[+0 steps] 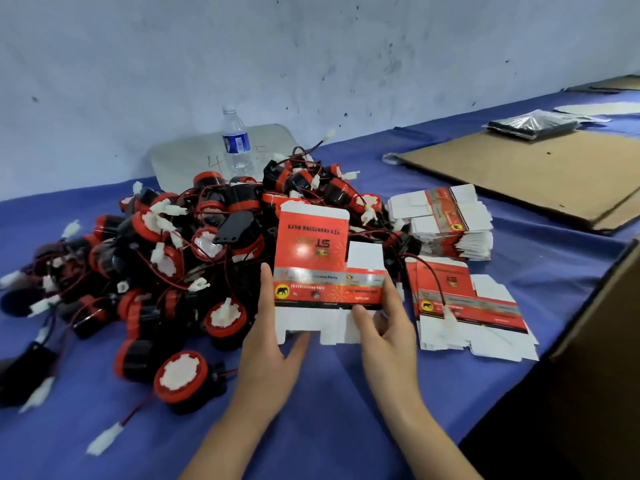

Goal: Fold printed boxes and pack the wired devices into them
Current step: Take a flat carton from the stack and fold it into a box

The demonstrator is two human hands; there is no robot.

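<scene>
Left hand and right hand grip the flat printed box by its sides (folding barely begun); next, squeeze it open.

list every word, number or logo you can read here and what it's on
"ST": held box, printed upside down; also on the flat box beside it.
"4": handwritten on the grey board; the mark beside it is unclear.
Elephant logo, no words: held box.
Other box print and the bottle label: too blurred to read.
</scene>
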